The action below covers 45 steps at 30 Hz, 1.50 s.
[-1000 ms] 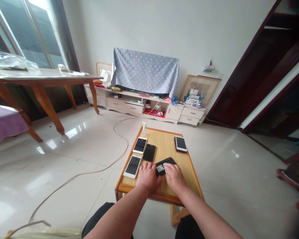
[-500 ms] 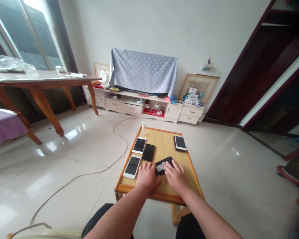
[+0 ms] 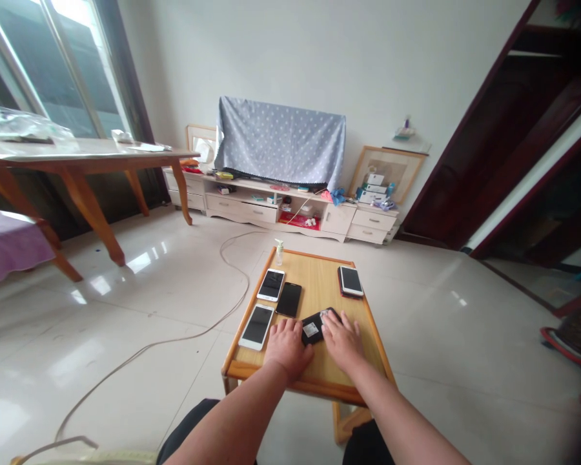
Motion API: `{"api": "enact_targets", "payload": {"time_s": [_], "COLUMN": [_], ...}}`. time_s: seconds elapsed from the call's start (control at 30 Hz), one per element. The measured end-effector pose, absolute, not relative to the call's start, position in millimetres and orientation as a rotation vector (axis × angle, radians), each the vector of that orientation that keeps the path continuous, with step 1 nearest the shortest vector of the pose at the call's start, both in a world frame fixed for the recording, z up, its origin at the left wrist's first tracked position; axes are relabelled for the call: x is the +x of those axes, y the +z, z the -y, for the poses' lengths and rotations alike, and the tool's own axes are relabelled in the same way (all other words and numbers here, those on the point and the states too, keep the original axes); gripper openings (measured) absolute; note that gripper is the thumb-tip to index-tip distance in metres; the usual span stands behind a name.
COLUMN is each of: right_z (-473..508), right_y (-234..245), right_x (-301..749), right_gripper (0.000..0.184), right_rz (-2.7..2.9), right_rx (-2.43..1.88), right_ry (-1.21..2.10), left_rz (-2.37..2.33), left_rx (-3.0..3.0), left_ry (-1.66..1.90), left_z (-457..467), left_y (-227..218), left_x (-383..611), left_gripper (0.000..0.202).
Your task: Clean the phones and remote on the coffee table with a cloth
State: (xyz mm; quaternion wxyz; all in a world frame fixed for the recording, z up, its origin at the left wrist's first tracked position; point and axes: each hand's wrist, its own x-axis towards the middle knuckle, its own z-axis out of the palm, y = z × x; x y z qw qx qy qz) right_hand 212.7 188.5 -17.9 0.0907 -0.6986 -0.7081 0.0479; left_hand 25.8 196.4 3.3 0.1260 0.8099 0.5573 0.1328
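A black phone point(image 3: 312, 332) lies at a slant on the small wooden table, with a pale label on the side facing up. My left hand point(image 3: 287, 342) grips its near left end, fingers bent over the edge and thumb at the near side. Over the phone's right end, my right hand point(image 3: 341, 337) presses a small whitish wipe point(image 3: 325, 315) under its fingertips. Most of the wipe is hidden by the fingers. Left of the hands lie a white phone point(image 3: 257, 326), another white phone point(image 3: 271, 284) and a dark phone point(image 3: 289, 299), screens up.
A small pump bottle point(image 3: 279, 252) stands at the table's far left corner. On the right edge, a white phone point(image 3: 351, 280) rests on a darker one. The table point(image 3: 314, 265) has a raised wooden rim. A cable point(image 3: 174, 338) runs across the floor to the left.
My right hand has slid the wipe slightly toward the phone's far right end, uncovering more of the label. My left hand stays at the phone's left end.
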Motion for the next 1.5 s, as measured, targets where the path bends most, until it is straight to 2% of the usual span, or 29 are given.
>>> {"api": "enact_targets", "payload": {"time_s": [0.1, 0.27, 0.43, 0.63, 0.87, 1.03, 1.23, 1.4, 1.5], "right_z": [-190.9, -198.6, -204.2, -217.8, -201.8, -196.8, -176.5, -175.6, -169.0], "right_y": [-16.2, -11.2, -13.1, -13.5, -20.7, -19.9, -29.2, -32.0, -37.6], "right_x": [207.4, 206.6, 196.8, 214.8, 201.9, 211.0, 202.5, 212.4, 204.4], "right_gripper": [0.045, 0.05, 0.044, 0.052, 0.048, 0.053, 0.048, 0.05, 0.051], "right_rz": [2.276, 2.113, 2.247, 1.966, 2.152, 1.926, 2.185, 1.856, 1.906], "right_rx": [-1.916, -2.085, -1.958, -2.225, -2.072, -2.259, -1.954, -2.256, -2.187], "right_ry": [0.208, 0.155, 0.207, 0.128, 0.155, 0.121, 0.17, 0.096, 0.069], "left_rz": [-1.617, -1.609, -1.599, -1.599, -1.608, -1.613, -1.619, -1.628, -1.633], "left_rx": [2.358, 2.36, 2.361, 2.364, 2.354, 2.352, 2.349, 2.349, 2.355], "left_ry": [0.393, 0.409, 0.416, 0.412, 0.398, 0.392, 0.388, 0.375, 0.37], "left_z": [-196.6, -197.1, -197.6, -198.0, -198.4, -197.5, -196.2, -195.2, -195.3], "left_y": [3.4, 2.6, 1.6, 2.0, 2.5, 4.2, 6.3, 6.5, 5.8], "left_x": [26.0, 24.9, 24.3, 24.6, 24.8, 24.8, 25.7, 27.5, 28.5], "left_gripper": [0.051, 0.054, 0.051, 0.054, 0.053, 0.056, 0.051, 0.056, 0.056]}}
